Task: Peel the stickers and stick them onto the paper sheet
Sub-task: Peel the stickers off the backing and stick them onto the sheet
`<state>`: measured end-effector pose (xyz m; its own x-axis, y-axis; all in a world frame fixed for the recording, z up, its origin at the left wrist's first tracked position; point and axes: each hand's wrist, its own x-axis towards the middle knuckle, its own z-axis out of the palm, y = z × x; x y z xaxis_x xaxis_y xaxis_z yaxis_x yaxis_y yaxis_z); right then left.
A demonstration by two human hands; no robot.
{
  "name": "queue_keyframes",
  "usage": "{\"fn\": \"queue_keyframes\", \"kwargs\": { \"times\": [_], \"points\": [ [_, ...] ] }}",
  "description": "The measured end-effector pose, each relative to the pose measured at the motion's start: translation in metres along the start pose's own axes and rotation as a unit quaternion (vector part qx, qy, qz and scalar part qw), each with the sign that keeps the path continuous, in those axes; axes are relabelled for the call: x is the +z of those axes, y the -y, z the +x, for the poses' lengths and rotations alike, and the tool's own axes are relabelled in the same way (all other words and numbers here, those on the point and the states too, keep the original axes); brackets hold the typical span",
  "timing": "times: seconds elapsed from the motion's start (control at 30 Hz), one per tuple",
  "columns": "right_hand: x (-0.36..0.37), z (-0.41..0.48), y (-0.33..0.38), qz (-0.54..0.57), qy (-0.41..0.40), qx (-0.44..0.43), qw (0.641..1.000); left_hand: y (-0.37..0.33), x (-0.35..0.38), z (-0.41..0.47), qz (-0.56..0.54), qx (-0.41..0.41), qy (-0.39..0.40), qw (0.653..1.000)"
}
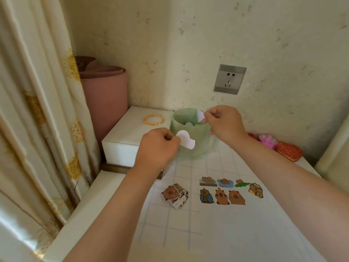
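A gridded paper sheet (pixel 181 224) lies on the table. Several capybara stickers (pixel 230 191) sit in two rows on its right part. A loose pile of unpeeled stickers (pixel 174 194) lies to their left. My left hand (pixel 156 146) pinches a white cloud-shaped piece (pixel 186 138), held up in front of the green bin. My right hand (pixel 224 122) pinches a second white piece (pixel 200 115) over the bin's opening. Only the white sides of both pieces show, so I cannot tell which is sticker and which is backing.
A small green bin (pixel 190 146) with white scraps inside stands at the back of the sheet. A white box (pixel 122 140) with gold bangles (pixel 154 120) sits left of it. Red and pink items (pixel 279 146) lie at the back right. A curtain (pixel 37 110) hangs on the left.
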<state>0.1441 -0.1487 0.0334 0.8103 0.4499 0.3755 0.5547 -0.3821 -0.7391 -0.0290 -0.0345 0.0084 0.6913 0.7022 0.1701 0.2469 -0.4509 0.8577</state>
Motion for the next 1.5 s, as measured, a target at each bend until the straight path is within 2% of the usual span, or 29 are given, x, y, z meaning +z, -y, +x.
{"fn": "queue_keyframes", "kwargs": {
  "times": [0.13,0.2,0.37,0.5,0.73,0.87,1.0,1.1,1.27,1.4,1.5],
  "points": [
    [0.021,0.029,0.003,-0.121,0.038,-0.027,0.992,0.002,-0.002,0.004,0.016,0.013,-0.013,1.000],
    [0.028,0.035,0.000,-0.144,0.067,-0.017,0.987,0.003,-0.001,0.005,0.023,0.025,-0.018,0.999],
    [0.025,0.032,-0.001,-0.082,0.056,-0.011,0.995,0.002,0.005,0.005,0.019,0.053,-0.031,0.998],
    [0.009,0.004,0.002,-0.034,0.039,-0.029,0.998,0.002,0.013,0.001,0.021,0.064,-0.006,0.998],
    [-0.035,-0.074,-0.002,0.042,0.132,-0.004,0.990,-0.005,0.037,-0.015,-0.002,0.061,0.063,0.996],
    [-0.044,-0.096,-0.026,0.032,0.120,0.011,0.992,-0.008,0.054,-0.025,0.031,0.090,0.105,0.990],
    [-0.053,-0.112,-0.050,0.036,0.123,0.039,0.991,-0.009,0.068,-0.035,0.120,0.149,0.126,0.974],
    [-0.056,-0.117,-0.059,0.058,0.129,0.078,0.987,-0.010,0.078,-0.038,0.213,0.205,0.135,0.946],
    [-0.064,-0.119,-0.068,0.101,0.136,0.159,0.973,-0.008,0.093,-0.044,0.298,0.280,0.134,0.903],
    [-0.075,-0.118,-0.076,0.114,0.122,0.206,0.964,-0.005,0.099,-0.044,0.303,0.317,0.161,0.884],
    [-0.083,-0.118,-0.079,0.119,0.131,0.218,0.960,-0.003,0.099,-0.046,0.236,0.275,0.214,0.907]
  ]
}}
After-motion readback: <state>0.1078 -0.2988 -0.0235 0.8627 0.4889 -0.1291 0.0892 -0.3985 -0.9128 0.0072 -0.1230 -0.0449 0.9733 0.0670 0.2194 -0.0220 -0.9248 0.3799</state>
